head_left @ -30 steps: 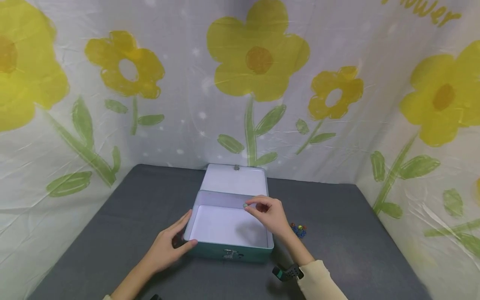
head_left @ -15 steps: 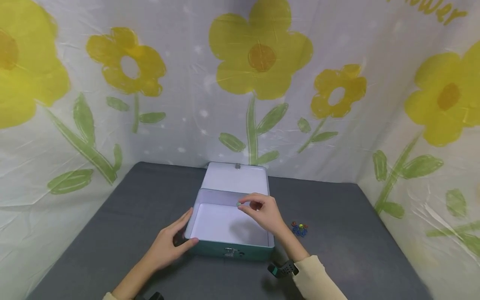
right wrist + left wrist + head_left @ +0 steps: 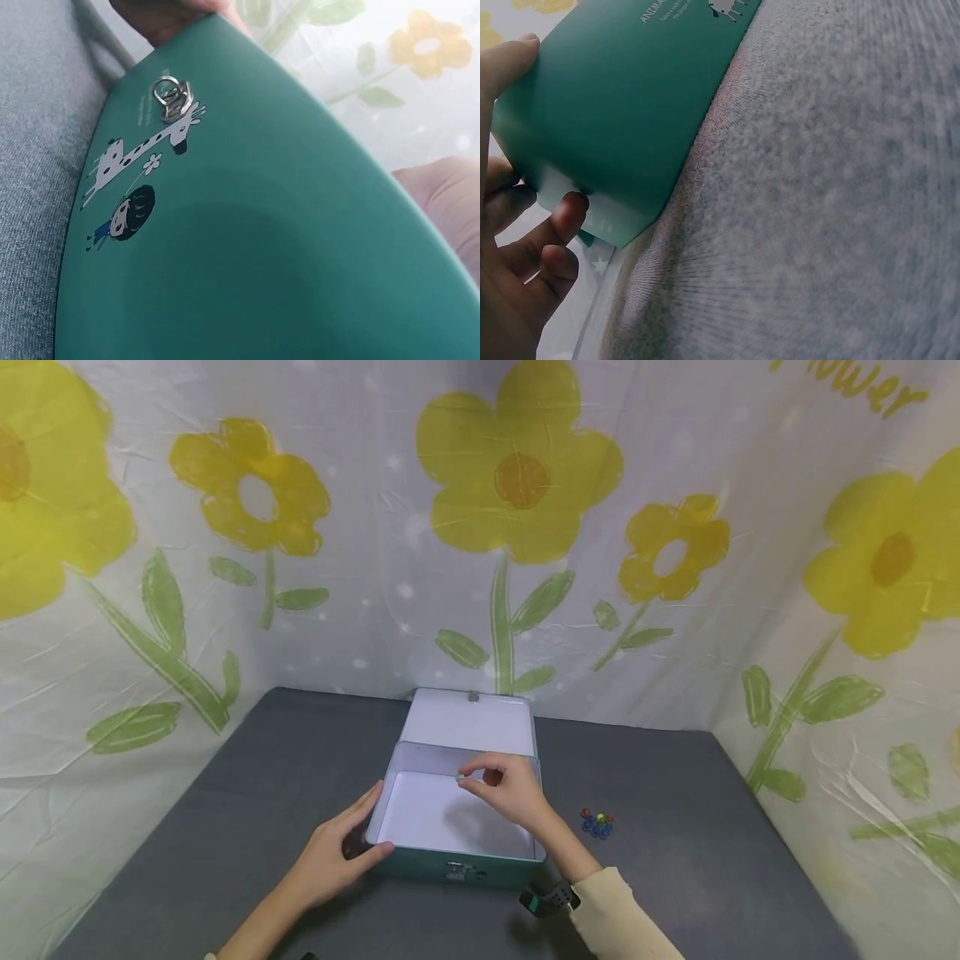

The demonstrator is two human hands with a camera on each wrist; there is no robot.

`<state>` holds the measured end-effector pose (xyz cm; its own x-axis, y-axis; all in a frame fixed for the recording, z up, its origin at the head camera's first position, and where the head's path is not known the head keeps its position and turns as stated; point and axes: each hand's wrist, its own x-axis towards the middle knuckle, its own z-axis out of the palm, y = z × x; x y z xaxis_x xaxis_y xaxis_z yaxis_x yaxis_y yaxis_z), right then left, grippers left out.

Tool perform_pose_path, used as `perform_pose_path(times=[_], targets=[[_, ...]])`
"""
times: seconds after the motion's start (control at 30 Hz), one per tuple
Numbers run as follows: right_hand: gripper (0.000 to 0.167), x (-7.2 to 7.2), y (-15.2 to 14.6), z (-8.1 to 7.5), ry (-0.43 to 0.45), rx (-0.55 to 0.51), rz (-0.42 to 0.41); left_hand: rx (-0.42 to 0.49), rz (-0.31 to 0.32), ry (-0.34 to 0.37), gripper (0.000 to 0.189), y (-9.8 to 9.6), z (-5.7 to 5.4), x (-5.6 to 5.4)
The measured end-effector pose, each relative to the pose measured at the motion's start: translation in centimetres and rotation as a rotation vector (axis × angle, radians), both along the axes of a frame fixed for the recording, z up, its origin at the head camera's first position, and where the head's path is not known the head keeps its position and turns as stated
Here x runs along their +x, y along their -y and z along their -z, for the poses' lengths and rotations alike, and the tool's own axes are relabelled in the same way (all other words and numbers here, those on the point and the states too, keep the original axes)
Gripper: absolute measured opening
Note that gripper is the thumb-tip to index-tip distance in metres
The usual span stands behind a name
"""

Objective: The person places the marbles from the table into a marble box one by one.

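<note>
In the head view a green tin box with a white inside stands with its lid folded back. My left hand holds its front left corner, thumb on the front rim and fingers along the left side. The left wrist view shows that hand with bent fingers against the green wall. Over the box's inside, my right hand pinches a small pale-green marble between thumb and forefinger. In the right wrist view the box front hides most of that hand.
Several small marbles, blue, reddish and yellow-green, lie in a cluster right of the box. A dark grey cloth covers the table. Behind it hangs a white curtain with yellow flowers. The box front carries a metal clasp.
My right hand has moved left over the box with the marble pinched. The left hand stays at the box corner. The head view has shifted slightly.
</note>
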<state>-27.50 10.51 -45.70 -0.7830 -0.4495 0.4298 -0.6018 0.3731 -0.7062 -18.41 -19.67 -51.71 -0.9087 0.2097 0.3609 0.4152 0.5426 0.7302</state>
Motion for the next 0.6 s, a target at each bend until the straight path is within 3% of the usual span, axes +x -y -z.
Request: perform_pose_path(times=[0.37, 0.6], targets=[[0.009, -0.1, 0.34, 0.21, -0.027, 0.153, 0.008, -0.024, -0.022, -0.004, 0.083, -0.01, -0.04, -0.09], [0.021, 0.08, 0.28, 0.32, -0.035, 0.187, 0.011, -0.033, -0.027, -0.012, 0.083, -0.04, -0.04, -0.06]])
